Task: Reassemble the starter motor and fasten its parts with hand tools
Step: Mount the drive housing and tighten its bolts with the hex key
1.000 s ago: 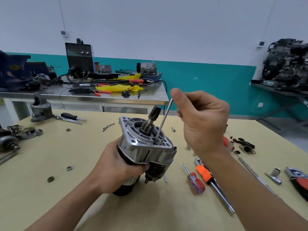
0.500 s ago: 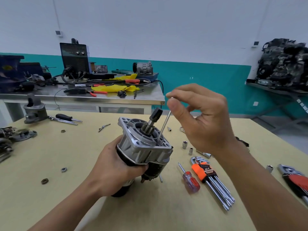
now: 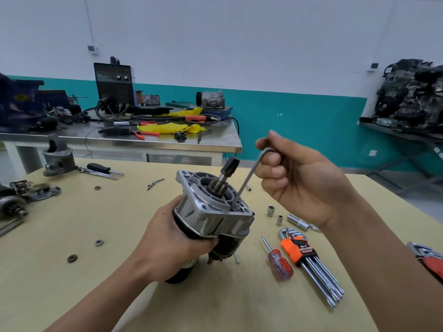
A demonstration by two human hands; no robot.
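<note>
So that torque is resisted, the motor (image 3: pixel 209 213) is gripped by the left hand (image 3: pixel 167 245), the key (image 3: pixel 245 185) by the right hand (image 3: pixel 304 185).

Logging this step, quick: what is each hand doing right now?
Left hand: grips the starter motor by its body.
Right hand: holds the bent end of the hex key, tip down in the motor's flange.

A steel bench (image 3: pixel 215 138) is seen at the back. On it a black welding machine (image 3: pixel 114 87) is set, with black cables (image 3: pixel 105 114) coiled just in front. A yellow cloth (image 3: pixel 167 127) is spread near the bench's front edge, with red-handled pliers (image 3: pixel 146 134) laid beside it. A silver compressor (image 3: pixel 210 98) is placed toward the bench's right end and a dark blue vise (image 3: pixel 16 101) at its left end. An engine (image 3: pixel 412 92) is kept well to the bench's right.
</note>
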